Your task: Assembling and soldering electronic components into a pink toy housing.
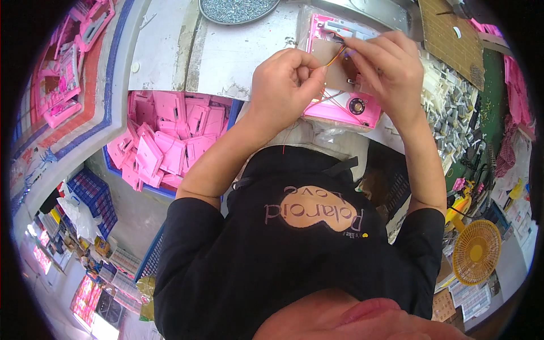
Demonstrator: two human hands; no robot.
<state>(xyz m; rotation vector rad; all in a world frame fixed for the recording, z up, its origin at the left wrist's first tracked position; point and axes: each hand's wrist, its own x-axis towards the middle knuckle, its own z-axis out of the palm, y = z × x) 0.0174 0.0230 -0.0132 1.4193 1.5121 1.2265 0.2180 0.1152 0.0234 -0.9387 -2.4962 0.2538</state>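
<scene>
A pink plastic housing (pixel 334 113) lies on the worktable before me, on clear plastic wrap. Inside it are a flat brown board (pixel 323 50), a grey-white strip along the far side and a round black part (pixel 357 106) near the front right. My left hand (pixel 283 82), at the housing's left side, pinches thin coloured wires (pixel 335 58) between thumb and forefinger. Above the board my right hand (pixel 394 65) is closed at the wires' other end, by a small dark connector (pixel 338 39). Its fingertips partly hide the grip. Loose red wires hang over the near edge.
A round metal tray (pixel 239 23) of small screws stands at the back. Left of me, pink plastic parts (pixel 170 144) fill a blue crate (pixel 115 164). Many small white and grey pieces (pixel 450 105) lie to the right, below a brown perforated sheet (pixel 447 34). A yellow fan (pixel 476 253) stands lower right.
</scene>
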